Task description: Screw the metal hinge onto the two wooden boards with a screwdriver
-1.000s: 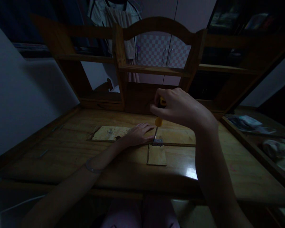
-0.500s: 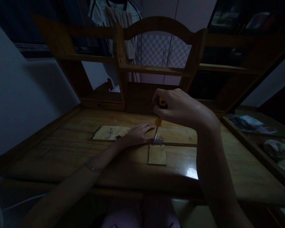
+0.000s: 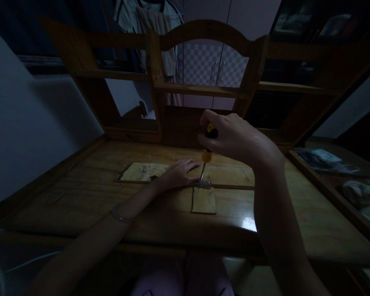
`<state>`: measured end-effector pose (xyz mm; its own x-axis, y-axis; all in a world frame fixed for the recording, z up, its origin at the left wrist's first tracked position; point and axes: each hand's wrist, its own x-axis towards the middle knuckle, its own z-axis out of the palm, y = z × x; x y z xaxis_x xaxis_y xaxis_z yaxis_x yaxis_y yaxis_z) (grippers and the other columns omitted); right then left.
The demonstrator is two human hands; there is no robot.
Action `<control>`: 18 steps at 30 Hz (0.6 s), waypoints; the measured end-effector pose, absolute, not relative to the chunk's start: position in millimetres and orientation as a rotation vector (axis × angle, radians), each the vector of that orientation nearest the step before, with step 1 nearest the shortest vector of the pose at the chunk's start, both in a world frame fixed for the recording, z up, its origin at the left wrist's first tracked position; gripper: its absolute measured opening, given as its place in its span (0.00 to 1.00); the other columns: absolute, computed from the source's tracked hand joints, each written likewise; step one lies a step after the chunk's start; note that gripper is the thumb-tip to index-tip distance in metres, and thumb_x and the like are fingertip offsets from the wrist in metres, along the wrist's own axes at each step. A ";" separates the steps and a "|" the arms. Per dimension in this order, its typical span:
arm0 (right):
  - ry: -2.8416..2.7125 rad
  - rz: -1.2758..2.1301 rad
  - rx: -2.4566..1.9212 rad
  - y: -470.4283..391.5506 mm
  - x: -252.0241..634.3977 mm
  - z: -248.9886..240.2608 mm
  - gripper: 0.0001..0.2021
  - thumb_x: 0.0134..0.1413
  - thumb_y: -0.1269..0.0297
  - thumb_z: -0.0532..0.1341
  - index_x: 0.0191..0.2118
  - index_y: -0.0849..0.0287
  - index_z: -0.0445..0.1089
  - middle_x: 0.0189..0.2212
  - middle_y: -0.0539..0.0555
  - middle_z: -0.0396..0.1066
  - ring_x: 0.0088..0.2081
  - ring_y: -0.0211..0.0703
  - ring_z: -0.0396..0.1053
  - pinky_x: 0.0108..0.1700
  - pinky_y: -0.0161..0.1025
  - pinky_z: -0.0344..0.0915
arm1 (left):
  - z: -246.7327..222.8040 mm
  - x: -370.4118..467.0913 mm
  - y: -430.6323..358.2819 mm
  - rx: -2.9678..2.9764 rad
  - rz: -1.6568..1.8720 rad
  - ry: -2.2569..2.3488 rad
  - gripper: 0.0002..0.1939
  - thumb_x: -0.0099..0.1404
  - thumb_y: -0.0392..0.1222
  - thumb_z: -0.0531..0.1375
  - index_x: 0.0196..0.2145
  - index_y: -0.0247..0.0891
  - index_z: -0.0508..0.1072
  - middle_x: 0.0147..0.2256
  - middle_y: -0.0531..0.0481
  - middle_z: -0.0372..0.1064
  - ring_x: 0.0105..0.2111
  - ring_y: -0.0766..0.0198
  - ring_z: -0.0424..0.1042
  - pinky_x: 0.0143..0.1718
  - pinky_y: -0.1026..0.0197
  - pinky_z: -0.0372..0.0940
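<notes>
My right hand (image 3: 222, 131) is wrapped round the handle of a yellow-and-black screwdriver (image 3: 206, 155), which stands nearly upright. Its tip meets a small metal hinge (image 3: 205, 183). That hinge joins a long thin wooden board (image 3: 228, 174) to a small square wooden piece (image 3: 203, 201) in front of it. Stretched out flat on the long board, my left hand (image 3: 181, 172) presses beside the hinge, its fingers pointing right towards the screwdriver shaft. Whether a screw sits under the tip is too small to tell.
Everything lies on a glossy wooden desk (image 3: 92, 213). At its back rises a wooden shelf frame (image 3: 203, 92). A thin metal piece (image 3: 59, 197) rests at the left. On the right, an open compartment (image 3: 329, 174) holds plastic packets and cloth.
My right hand has shifted slightly and turned the screwdriver handle a little, its shaft leaning a touch more to the right. My left hand stays in place.
</notes>
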<state>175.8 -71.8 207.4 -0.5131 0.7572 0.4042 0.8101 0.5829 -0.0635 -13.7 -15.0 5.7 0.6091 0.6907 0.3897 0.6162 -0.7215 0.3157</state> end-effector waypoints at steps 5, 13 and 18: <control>-2.485 -0.078 -1.226 -76.1 174.9 211.4 0.15 0.57 0.60 0.59 0.49 0.58 0.67 0.41 0.57 0.73 0.41 0.48 0.70 0.45 0.43 0.61 | 9.4 -14.1 -17.3 2.678 0.725 1.086 0.25 0.69 0.58 0.57 0.56 0.41 0.70 0.53 0.44 0.69 0.55 0.53 0.67 0.59 0.51 0.60; -2.484 -0.061 -1.224 -75.9 174.8 211.7 0.12 0.56 0.61 0.59 0.46 0.57 0.68 0.38 0.56 0.73 0.37 0.47 0.69 0.41 0.42 0.61 | 12.2 -14.4 -18.1 2.637 0.667 1.111 0.27 0.69 0.60 0.57 0.58 0.43 0.68 0.56 0.46 0.68 0.57 0.54 0.65 0.61 0.51 0.58; -2.491 -0.062 -1.230 -76.2 175.5 211.9 0.11 0.57 0.61 0.59 0.45 0.57 0.69 0.38 0.55 0.73 0.38 0.47 0.69 0.41 0.41 0.61 | 9.5 -14.8 -17.2 2.653 0.679 1.118 0.27 0.68 0.60 0.57 0.58 0.43 0.68 0.54 0.45 0.68 0.56 0.54 0.66 0.60 0.52 0.59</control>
